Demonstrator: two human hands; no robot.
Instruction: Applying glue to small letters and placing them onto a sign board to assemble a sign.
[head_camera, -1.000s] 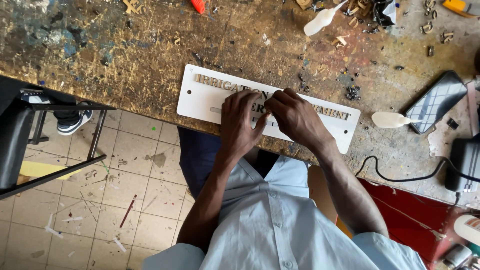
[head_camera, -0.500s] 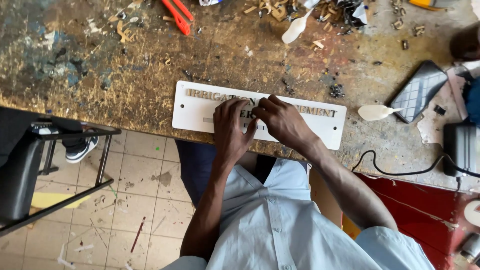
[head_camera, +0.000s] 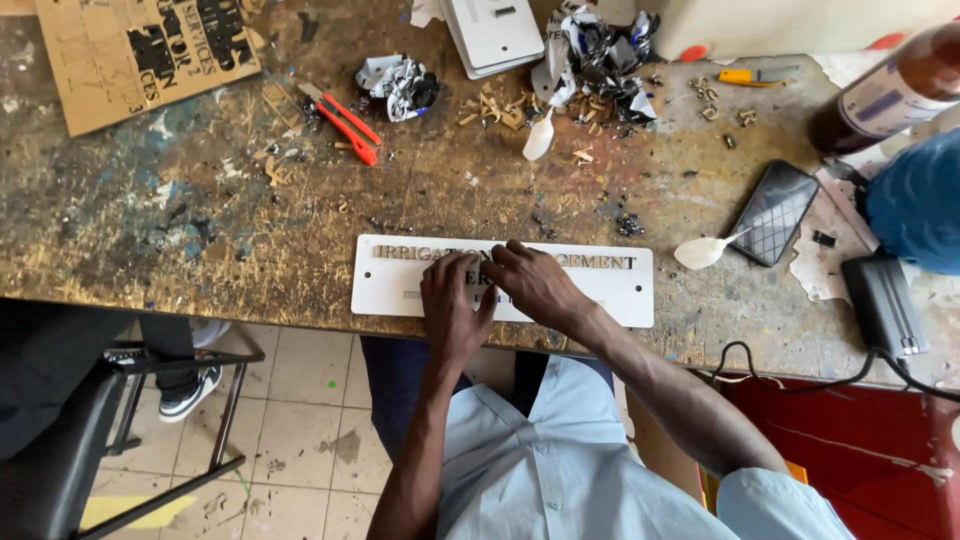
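sign plate (head_camera: 620, 290) lies at the workbench's (head_camera: 150, 230) near edge; both hands rest on it; phone (head_camera: 775, 212) right, cutter (head_camera: 345, 125) behind-left.

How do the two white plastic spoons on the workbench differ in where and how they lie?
The upper spoon lies among wood scraps near crumpled foil, handle pointing up toward the far edge; the right-hand spoon lies on barer bench, its handle reaching to the phone. The upper one is farther from the hands; the right-hand one sits just past the sign. Both are white, and neither is being touched.
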